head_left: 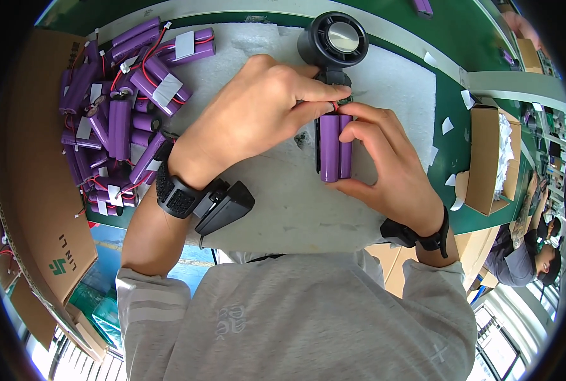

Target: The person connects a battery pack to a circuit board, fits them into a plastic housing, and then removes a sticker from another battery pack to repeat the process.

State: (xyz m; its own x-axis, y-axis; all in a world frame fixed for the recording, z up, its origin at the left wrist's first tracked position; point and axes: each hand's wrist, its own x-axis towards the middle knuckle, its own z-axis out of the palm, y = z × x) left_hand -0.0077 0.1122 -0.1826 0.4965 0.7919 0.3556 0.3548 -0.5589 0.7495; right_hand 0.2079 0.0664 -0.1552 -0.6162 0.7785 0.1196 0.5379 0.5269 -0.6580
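Note:
A black handheld fan (332, 41) lies on a pale foam sheet, its round head away from me and its handle toward me. Two purple cylindrical cells, joined as a battery pack (329, 149), sit along the handle, whose dark edge shows at their left. My right hand (384, 149) grips the pack, thumb at its near end and fingers at its far end and right side. My left hand (273, 95) is closed in a pinch just below the fan head, at a short red wire (335, 106). The fingertips hide the wire's end and any connector.
Many purple battery packs (123, 130) with red and black wires are heaped at the left, beside a cardboard box (41, 159). An open carton (486, 159) with white paper stands at the right. White scraps (447, 126) lie on the green table. Another person (518, 260) sits far right.

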